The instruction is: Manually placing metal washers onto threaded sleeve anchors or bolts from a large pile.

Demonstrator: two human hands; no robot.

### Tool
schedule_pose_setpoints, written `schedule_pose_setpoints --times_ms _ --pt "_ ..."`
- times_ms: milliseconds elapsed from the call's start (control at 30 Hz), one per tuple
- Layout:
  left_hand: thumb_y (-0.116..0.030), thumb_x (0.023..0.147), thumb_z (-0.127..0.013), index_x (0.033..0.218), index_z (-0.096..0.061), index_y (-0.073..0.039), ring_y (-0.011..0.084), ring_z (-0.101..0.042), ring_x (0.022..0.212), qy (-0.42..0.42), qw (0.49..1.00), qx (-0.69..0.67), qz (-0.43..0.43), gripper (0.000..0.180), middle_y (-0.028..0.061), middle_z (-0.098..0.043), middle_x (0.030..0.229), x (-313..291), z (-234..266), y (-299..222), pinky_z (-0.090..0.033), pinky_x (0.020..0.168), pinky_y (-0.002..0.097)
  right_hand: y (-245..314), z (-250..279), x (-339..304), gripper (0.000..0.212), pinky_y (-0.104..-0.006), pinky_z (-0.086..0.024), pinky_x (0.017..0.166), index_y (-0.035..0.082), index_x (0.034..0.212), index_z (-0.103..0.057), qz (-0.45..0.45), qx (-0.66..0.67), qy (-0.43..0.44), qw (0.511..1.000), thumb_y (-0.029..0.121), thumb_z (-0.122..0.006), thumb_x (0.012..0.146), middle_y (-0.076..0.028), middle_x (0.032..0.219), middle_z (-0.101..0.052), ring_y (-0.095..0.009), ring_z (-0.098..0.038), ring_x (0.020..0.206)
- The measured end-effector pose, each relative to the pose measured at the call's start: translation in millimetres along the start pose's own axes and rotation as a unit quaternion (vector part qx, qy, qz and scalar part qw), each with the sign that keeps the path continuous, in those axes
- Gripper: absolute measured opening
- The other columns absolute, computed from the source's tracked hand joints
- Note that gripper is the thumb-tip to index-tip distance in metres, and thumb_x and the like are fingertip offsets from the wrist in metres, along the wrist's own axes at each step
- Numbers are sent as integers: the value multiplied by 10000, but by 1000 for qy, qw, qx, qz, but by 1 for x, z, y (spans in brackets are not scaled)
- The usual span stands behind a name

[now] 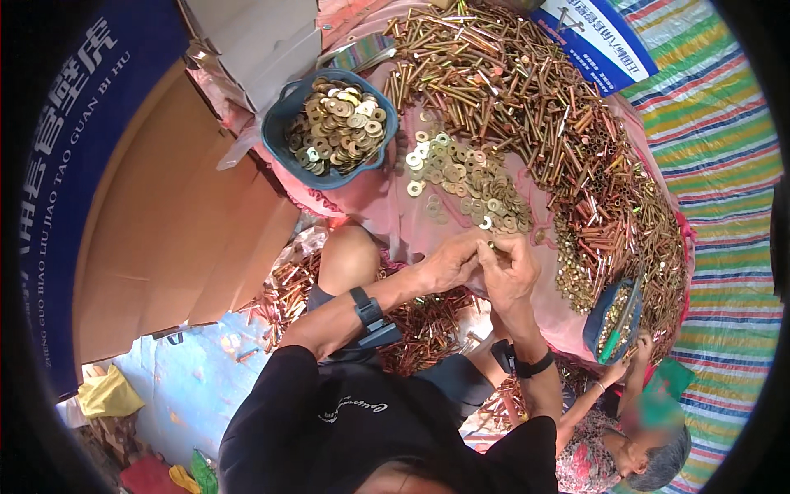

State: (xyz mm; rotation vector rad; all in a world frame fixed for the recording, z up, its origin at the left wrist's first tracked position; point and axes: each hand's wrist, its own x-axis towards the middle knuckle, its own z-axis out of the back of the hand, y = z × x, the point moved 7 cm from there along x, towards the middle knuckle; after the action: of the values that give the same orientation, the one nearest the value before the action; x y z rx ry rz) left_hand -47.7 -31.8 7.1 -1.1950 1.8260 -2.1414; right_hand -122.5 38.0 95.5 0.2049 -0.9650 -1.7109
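Brass-coloured bolt [494, 245] — small, probably with a washer on it — sits pinched between the fingertips of the left hand [448, 262] and right hand [510, 272], above the pink cloth [395, 210]. Loose washers [469, 185] lie just beyond; a blue bowl [284, 111] of washers sits far left — long bolts [527, 90] heap to the right.

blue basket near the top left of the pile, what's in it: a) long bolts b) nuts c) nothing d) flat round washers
d: the blue basket is heaped with flat brass-coloured washers, each a round disc with a hole in the middle, while the long bolts lie loose on the pink cloth beside it.
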Motion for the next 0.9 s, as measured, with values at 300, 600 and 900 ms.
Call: schedule_pose_setpoints --times_ms 300,600,900 --pt "-64 968 -608 1234 -568 -22 422 -609 1030 21 998 -36 52 272 191 -611 1092 0 5 -2 -500 920 475 12 2 7 284 -330 -546 686 -17 1115 -675 0 30 17 999 160 -786 923 -121 918 -680 -192 -672 796" --pt "-10 952 -562 1309 -576 -20 377 -625 1142 68 997 -26 12 357 196 -627 1201 2 -5 6 -488 1005 428 -27 -7 -8 216 -327 -538 685 9 1132 -683 -150 148 51 976 99 -728 941 -122 918 -665 -236 -674 775" --pt "-132 1025 -543 1328 -580 -35 333 -618 1180 108 992 -6 67 320 180 -629 1256 -13 8 19 -484 1025 407 10 -2 1 237 -341 -543 740 33 1096 -692 -140 112 84 980 131 -761 891 -96 1015 -683 -244 -681 853"
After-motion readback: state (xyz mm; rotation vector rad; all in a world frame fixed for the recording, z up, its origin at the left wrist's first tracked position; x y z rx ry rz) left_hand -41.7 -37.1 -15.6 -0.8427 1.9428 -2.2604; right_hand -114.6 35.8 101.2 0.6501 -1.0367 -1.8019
